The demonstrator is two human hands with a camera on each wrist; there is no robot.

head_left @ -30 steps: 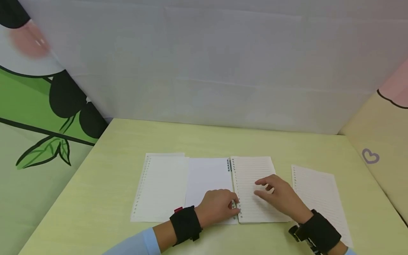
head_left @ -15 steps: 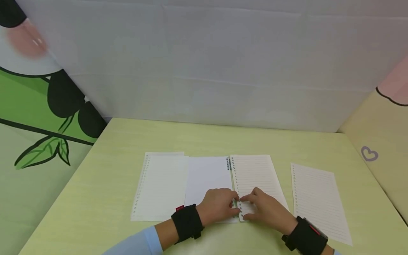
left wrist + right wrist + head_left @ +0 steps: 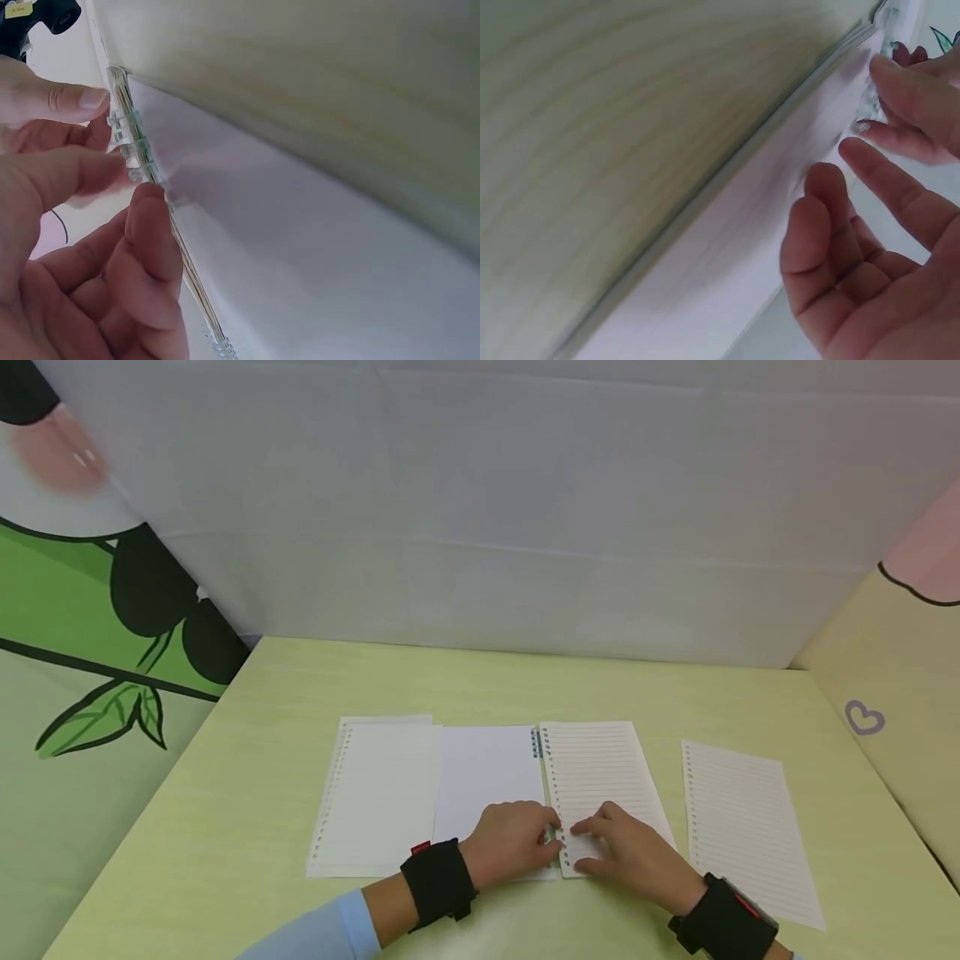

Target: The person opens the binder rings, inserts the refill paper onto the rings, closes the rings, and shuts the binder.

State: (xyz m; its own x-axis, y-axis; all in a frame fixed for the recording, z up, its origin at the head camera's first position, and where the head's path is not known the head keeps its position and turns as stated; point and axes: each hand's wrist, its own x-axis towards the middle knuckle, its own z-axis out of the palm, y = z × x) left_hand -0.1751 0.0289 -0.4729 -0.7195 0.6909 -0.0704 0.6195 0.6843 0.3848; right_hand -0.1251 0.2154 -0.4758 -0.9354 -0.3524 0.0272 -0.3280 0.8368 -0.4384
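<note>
A loose-leaf notebook lies spread on the table, with a blank white left side (image 3: 487, 768) and a lined stack of pages (image 3: 592, 760) on the right. Clear plastic binder rings (image 3: 139, 146) run between them. My left hand (image 3: 510, 843) has its curled thumb and forefinger at the lower rings, pinching them. Over the lower left corner of the lined stack is my right hand (image 3: 630, 852), thumb and forefinger apart, fingertips close to the punched holes. Whether they touch the paper is hard to tell.
Loose punched sheets (image 3: 375, 802) overlap the notebook's left side. Another lined sheet (image 3: 750, 827) lies to the right on the pale yellow table (image 3: 465, 681). A whitish wall (image 3: 480, 527) stands behind, with printed panels at both sides.
My right hand has come down and left from above the lined pages to their lower holed edge, then shifted slightly right. The left hand stays at the rings.
</note>
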